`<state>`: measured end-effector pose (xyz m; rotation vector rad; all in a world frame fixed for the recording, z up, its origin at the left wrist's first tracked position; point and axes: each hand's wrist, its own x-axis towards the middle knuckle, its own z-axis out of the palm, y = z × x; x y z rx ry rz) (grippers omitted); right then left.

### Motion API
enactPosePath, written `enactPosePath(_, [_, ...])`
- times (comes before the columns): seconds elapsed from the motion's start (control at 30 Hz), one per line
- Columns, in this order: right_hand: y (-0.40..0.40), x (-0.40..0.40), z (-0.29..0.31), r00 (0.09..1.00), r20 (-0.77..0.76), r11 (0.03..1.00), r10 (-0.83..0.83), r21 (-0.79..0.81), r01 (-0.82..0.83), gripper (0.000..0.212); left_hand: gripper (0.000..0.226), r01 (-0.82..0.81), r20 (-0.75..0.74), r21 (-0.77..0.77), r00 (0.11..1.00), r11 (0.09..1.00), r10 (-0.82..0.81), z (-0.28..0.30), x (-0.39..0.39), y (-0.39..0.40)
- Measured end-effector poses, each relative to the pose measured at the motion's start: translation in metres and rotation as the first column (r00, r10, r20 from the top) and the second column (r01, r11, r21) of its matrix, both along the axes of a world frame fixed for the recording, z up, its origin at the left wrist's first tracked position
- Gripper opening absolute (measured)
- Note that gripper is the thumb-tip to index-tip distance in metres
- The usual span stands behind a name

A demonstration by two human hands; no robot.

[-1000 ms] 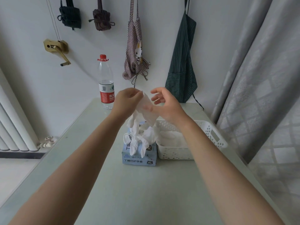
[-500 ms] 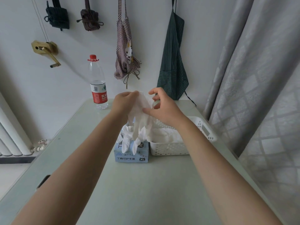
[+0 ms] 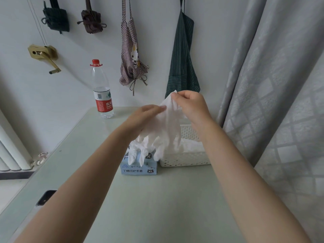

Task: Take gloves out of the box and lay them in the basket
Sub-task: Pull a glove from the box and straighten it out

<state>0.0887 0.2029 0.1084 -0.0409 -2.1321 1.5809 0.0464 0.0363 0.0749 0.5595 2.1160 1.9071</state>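
The top of the blue cardboard box point(image 3: 139, 168) is hidden behind limp white gloves spilling from it, so its opening cannot be seen; only the front face with printed characters and an "XL" mark shows. The white plastic basket point(image 3: 185, 161), a lattice of small holes, stands just beside the box at its 3 o'clock, its far right part covered by the right forearm; crumpled white material lies inside it, too shapeless to count as single gloves. The held glove point(image 3: 168, 127), thin, wrinkled and slightly translucent, hangs above the box and the basket's left edge, its soft fingers drooping toward the box. The right hand point(image 3: 190, 106) has its grip pinching the cuff at the glove's 12 o'clock, fingers curled. The left hand point(image 3: 145, 116) touches the glove at its 9 o'clock, with fingers fairly straight; whether they pinch the material is hard to make out. The smooth pale-green desk point(image 3: 157, 207) carries a clear water bottle point(image 3: 102, 92) with a red cap at 11 o'clock of the box.
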Motion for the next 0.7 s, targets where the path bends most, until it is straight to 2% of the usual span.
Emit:
enactPosePath(0.07, [-0.002, -0.003, 0.003, 0.999, -0.034, 0.999, -0.014, 0.052, 0.015, 0.015, 0.03, 0.107, -0.053, -0.105, 0.992, 0.989, -0.113, -0.003, 0.004, 0.005])
enactPosePath(0.13, [-0.001, -0.005, 0.004, 0.997, -0.072, 0.994, -0.037, 0.098, 0.044, 0.013, 0.025, 0.136, -0.024, -0.16, 0.99, 0.978, -0.142, -0.007, 0.003, 0.009])
enactPosePath(0.23, [0.009, -0.008, 0.005, 0.981, -0.155, 0.981, -0.115, 0.135, 0.136, 0.012, 0.025, 0.182, 0.084, -0.183, 0.982, 0.966, -0.169, -0.016, 0.001, 0.005])
enactPosePath(0.33, [0.024, -0.014, 0.002, 0.965, -0.167, 0.96, -0.201, 0.165, 0.228, 0.013, 0.024, 0.133, 0.16, -0.134, 0.981, 0.982, -0.111, -0.025, -0.004, -0.004])
enactPosePath(0.43, [0.039, -0.023, -0.007, 0.961, -0.106, 0.943, -0.255, 0.194, 0.272, 0.016, 0.017, 0.007, 0.21, -0.046, 0.978, 0.999, 0.003, -0.028, -0.013, -0.007])
enactPosePath(0.57, [0.055, -0.035, -0.034, 0.958, 0.055, 0.946, -0.28, 0.186, 0.266, 0.028, 0.017, -0.111, 0.159, -0.065, 0.98, 0.992, 0.12, -0.018, -0.03, -0.006])
enactPosePath(0.63, [0.063, -0.041, -0.053, 0.948, 0.15, 0.949, -0.282, 0.19, 0.252, 0.026, 0.02, -0.155, 0.09, -0.181, 0.981, 0.971, 0.173, -0.009, -0.038, 0.002])
enactPosePath(0.7, [0.073, -0.047, -0.074, 0.929, 0.237, 0.948, -0.286, 0.213, 0.237, 0.025, 0.016, -0.214, -0.046, -0.366, 0.976, 0.905, 0.212, -0.007, -0.045, 0.016])
